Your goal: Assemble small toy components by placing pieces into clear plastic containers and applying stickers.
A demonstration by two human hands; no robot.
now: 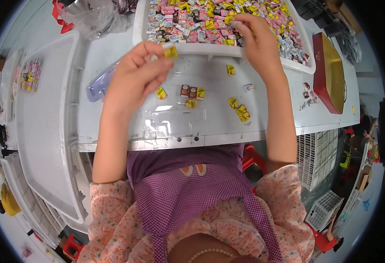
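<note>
My left hand (137,72) is raised over the table, its fingers pinched on a tiny yellow carton (170,52); a whitish piece shows beside it, slightly blurred. Over the front part of a white tray (201,48), my right hand (258,41) has thumb and fingertips closed on a small yellow carton (228,19). That tray is heaped with miniature cartons in pink, yellow, brown and white. Between my arms lie a short row of brown and yellow cartons (192,92), a yellow cluster (243,113), a lone yellow carton (231,70) and a white one (249,87).
A long white mesh tray (43,131) at the left holds a small block of cartons (30,75). Behind my left wrist is a bluish plastic holder (102,82). A red box with gold inside (329,72) stands right; a clear plastic bag (94,22) lies back left.
</note>
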